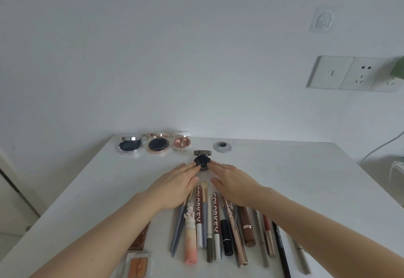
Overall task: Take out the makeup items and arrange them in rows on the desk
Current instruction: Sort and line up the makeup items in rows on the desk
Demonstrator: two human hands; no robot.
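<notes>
A small black round compact (pixel 202 161) stands open on the white desk (pixel 295 168), lid upright. My left hand (pixel 177 183) touches its left side with the fingertips. My right hand (pixel 231 180) touches its right side the same way. Behind it, by the wall, three open compacts stand in a row: a silver one (pixel 130 144), a rose-gold one with a dark puff (pixel 158 145) and a white one with a pink pan (pixel 182 143). Near me lies a row of pens, brushes and lipsticks (pixel 215 229), partly under my hands.
A round cable grommet (pixel 222 147) sits in the desk right of the compacts. A brown palette (pixel 141 237) and a clear-cased orange palette (pixel 138 265) lie under my left forearm. Wall sockets (pixel 352 73) and a cable (pixel 380 146) are at the right.
</notes>
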